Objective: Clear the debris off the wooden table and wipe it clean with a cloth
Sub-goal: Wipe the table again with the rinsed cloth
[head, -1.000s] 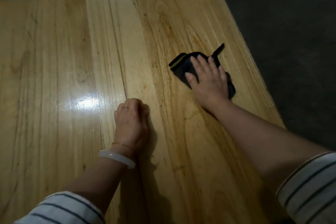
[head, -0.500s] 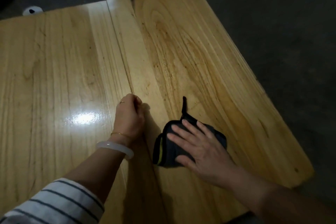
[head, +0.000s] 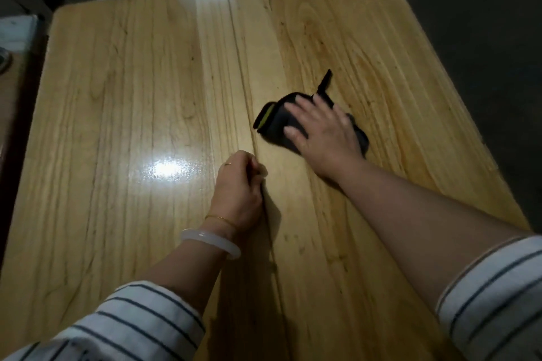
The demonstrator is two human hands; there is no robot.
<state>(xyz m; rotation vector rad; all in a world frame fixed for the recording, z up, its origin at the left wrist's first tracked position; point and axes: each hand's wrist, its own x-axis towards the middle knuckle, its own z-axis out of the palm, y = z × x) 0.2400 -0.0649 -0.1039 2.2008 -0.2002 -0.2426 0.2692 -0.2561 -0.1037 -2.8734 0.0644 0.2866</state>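
Cloth [head: 274, 126], dark and bunched into a pad, lies on the right half of the surface [head: 117, 126], just to the right of the seam [head: 239, 67] between two planks. Its long axis runs across me, from a yellow-green edge [head: 264, 118] on the left to a dark corner on the right, tilted a little toward me at the right end. A narrow tab [head: 325, 80] sticks out of its far side and points away from me, slightly right.

My right hand [head: 322, 132] lies flat on top of it, fingers straight and spread, aimed forward and left, the palm pressing the pad down rather than gripping it. So the cloth is directly under this hand, and the yellow-green edge leads on the side facing the seam.

My left hand [head: 237, 187] rests on the surface nearer to me and to the left, touching the seam, curled into a loose fist; nothing shows inside it. From there the cloth lies ahead and to the right, near but apart. A pale bangle [head: 211, 242] sits on that wrist.

I judge the wiping belongs to the right hand alone, and the next stroke turns on pushing the pad broadside along the planks or leftward across the seam, toward the glare patch [head: 167, 168]. I see no debris on the wood.
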